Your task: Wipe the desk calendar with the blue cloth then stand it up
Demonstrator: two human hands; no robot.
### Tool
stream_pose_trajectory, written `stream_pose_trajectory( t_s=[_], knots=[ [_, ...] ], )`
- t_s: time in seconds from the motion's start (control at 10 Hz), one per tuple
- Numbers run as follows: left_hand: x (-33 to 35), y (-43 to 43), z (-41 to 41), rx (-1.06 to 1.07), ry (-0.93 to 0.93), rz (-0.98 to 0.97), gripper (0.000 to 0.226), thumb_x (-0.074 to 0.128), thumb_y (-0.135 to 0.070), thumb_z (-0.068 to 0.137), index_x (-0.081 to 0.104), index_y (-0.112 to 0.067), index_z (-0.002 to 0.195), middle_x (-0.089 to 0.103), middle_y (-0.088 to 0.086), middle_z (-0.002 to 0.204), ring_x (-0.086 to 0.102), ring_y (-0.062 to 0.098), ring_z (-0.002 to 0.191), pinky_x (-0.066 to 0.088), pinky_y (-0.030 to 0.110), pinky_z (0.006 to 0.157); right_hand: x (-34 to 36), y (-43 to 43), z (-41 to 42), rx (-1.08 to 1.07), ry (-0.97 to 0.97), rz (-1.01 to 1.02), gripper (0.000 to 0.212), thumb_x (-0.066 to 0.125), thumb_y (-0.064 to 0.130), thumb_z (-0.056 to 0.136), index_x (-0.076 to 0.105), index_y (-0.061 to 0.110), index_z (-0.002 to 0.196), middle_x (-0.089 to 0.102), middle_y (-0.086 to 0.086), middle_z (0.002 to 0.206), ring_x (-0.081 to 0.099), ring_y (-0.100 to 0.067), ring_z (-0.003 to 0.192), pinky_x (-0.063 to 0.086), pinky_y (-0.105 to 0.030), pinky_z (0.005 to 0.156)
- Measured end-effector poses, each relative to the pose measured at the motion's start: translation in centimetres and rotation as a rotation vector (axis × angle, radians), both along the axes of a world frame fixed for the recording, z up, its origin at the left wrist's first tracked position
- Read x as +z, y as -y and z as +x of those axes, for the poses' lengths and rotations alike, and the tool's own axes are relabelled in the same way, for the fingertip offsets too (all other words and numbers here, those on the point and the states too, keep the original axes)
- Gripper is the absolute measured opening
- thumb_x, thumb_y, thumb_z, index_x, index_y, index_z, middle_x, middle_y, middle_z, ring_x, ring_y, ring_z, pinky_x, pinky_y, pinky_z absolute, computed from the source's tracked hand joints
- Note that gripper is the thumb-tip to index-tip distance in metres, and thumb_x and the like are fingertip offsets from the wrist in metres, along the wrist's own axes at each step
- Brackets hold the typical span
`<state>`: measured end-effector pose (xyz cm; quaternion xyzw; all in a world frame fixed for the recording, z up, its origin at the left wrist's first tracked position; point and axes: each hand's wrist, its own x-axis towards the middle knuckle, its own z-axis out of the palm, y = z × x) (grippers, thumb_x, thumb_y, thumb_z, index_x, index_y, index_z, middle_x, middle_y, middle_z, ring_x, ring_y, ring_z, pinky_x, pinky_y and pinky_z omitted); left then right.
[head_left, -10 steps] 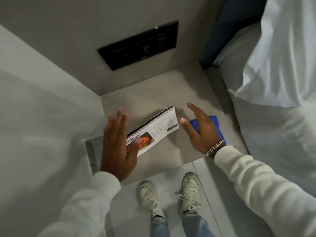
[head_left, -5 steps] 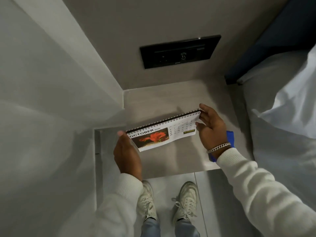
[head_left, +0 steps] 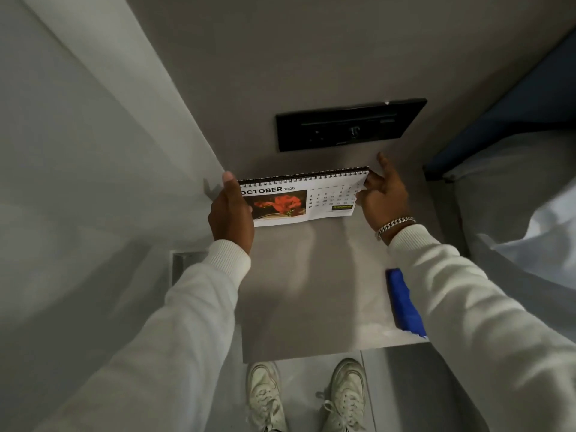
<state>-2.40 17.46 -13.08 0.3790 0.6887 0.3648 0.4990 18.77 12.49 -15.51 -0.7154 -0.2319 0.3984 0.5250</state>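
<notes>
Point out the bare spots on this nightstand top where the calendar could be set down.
The widest bare patch is the middle of the nightstand top, bordered by the calendar behind, the blue cloth to the right and the front edge. The right edge is taken by the cloth. The back strip under the black wall panel is crowded by the left hand and right hand.

"OCTOBER 2026" on desk calendar

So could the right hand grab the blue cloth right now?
Probably not straight away. The right hand is busy holding one end of the calendar, far back on the table. The blue cloth lies near the front edge, under that arm's sleeve, so the hand must let go first.
</notes>
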Motion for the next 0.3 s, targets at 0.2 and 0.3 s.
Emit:
stream_pose_trajectory(
  t_s=[0.2,0.3],
  knots=[
    [2.9,-1.3,-0.3,-0.215,-0.178,-0.06,0.028,0.052,-0.033,0.095,0.064,-0.014,0.111,0.063,0.016,0.129,0.057,0.034,0.123,0.041,0.039,0.11,5.3,-0.3,-0.7,-0.012,0.023,0.055,0.074,0.055,-0.015,0.081,0.031,0.014,0.145,0.049,-0.014,0.144,0.049,-0.019,0.129,0.047,-0.028,0.097],
    [7.0,0.0,-0.1,-0.257,-0.268,0.061,0.052,0.059,-0.027,0.092,0.047,-0.013,0.14,0.052,0.011,0.145,0.047,0.026,0.135,0.031,0.027,0.111,14.4,2.3,0.6,-0.04,0.044,0.478,0.06,0.069,0.002,0.079,0.047,0.013,0.134,0.063,-0.013,0.127,0.062,-0.02,0.112,0.053,-0.02,0.089]
  ],
)
